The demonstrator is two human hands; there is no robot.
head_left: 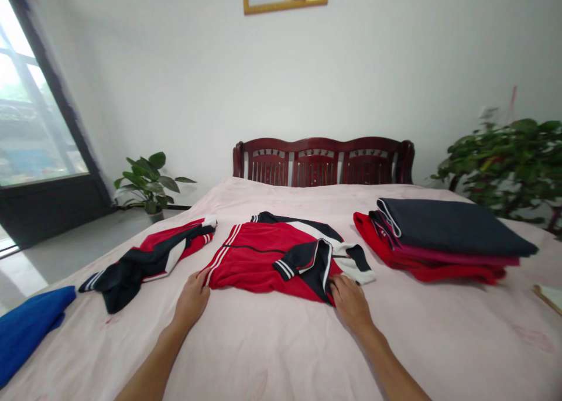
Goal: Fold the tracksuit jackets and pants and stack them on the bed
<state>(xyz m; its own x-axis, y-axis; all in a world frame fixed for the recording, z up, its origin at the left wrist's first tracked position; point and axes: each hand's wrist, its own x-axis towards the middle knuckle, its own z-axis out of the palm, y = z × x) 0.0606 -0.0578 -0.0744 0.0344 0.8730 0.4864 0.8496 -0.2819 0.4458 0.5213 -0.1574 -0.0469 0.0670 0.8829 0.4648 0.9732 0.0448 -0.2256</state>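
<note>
A red, navy and white zip jacket (259,249) lies on its side in front of me, its striped hem toward the left and its collar toward the right. My left hand (193,295) is closed on the near corner of that hem. At the near shoulder, my right hand (350,298) pinches the jacket's edge. One navy sleeve with white cuff stripes is folded across the front. The far sleeve stretches along the jacket's far side. Both hands rest low, close to the sheet.
Left of the jacket lies another crumpled jacket (162,254), with a blue garment (33,325) beyond it. A folded stack of clothes (452,231) sits on the right. The pink sheet (263,348) covers the bed, which has a wooden headboard (316,161). Potted plants (151,181) flank it.
</note>
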